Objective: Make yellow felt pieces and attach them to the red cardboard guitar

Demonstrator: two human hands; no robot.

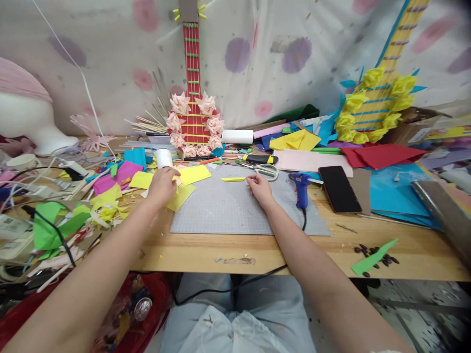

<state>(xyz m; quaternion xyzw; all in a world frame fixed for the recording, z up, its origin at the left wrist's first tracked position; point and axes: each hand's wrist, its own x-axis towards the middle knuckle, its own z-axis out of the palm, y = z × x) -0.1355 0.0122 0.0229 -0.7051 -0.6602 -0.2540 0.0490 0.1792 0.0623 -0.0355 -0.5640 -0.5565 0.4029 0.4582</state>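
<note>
My right hand [259, 189] is closed in a pinch at the right end of a narrow yellow paper strip [233, 179], which lies over the grey cutting mat [224, 211]. My left hand [163, 187] has its fingers curled down above sheets of yellow paper [195, 174] at the mat's left edge. A small pale bit shows by its fingertips, too small to name. Just behind that hand stands a white roll [163, 158]. Grey-handled scissors [267, 171] lie beyond my right hand, and a blue glue gun [301, 190] rests to its right.
A red paper guitar [193, 117] with pink flowers and a yellow paper guitar [375, 108] lean at the back. A black phone [339, 189] lies right of the glue gun. Paper scraps and cables crowd the left. Dark beads [384, 260] lie near the front right edge.
</note>
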